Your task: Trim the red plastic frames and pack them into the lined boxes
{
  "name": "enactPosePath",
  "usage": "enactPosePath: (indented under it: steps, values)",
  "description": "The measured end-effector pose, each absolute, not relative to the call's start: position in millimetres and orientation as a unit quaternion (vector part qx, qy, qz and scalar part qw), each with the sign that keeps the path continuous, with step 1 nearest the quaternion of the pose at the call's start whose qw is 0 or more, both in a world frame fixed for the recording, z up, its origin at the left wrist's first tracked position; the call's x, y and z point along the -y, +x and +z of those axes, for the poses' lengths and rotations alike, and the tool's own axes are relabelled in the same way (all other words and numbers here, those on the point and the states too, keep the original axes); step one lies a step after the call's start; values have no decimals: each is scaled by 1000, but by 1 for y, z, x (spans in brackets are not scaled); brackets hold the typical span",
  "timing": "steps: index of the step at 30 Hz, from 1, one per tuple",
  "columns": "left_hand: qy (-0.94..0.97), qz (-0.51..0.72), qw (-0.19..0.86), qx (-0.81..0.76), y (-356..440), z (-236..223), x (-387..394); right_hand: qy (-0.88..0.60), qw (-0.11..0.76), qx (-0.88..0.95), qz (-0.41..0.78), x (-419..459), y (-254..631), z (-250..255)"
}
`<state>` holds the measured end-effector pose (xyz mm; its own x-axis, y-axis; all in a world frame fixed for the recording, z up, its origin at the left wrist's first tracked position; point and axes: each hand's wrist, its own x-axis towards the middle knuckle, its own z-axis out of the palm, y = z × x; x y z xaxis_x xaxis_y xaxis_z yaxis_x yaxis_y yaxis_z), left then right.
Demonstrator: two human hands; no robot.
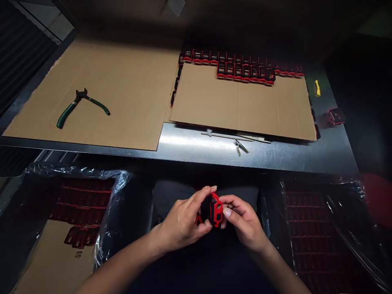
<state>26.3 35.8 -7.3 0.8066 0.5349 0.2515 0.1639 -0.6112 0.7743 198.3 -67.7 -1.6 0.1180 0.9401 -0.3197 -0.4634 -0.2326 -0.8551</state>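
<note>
A small red-and-black plastic housing (217, 211) with a round hole in its red face is held upright in front of my lap, below the table's front edge. My left hand (185, 218) grips it from the left, fingers over the top and thumb underneath. A second bit of red shows within the left palm, but I cannot tell whether it belongs to the same part. From the right, my right hand (245, 222) pinches the housing's edge between thumb and forefinger. The other right fingers are curled behind, partly hidden.
Green-handled cutting pliers (81, 98) lie spread on a cardboard sheet (131, 81). Rows of similar housings (245, 71) rest on and around another cardboard piece (208, 98). A thin stick (226, 135), small metal pieces (241, 147) and a yellow object (317, 87) are nearby. Lined boxes (121, 179) flank my lap.
</note>
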Motion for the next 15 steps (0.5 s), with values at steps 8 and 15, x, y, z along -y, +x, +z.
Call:
enactPosePath:
  steps: [8,15]
  values:
    - [903,244,325,-138,26,-10,-39,-483,579,199,626,68,197,-9]
    - [843,284,436,-133,26,-8,-36,-362,577,45,731,66,197,-20]
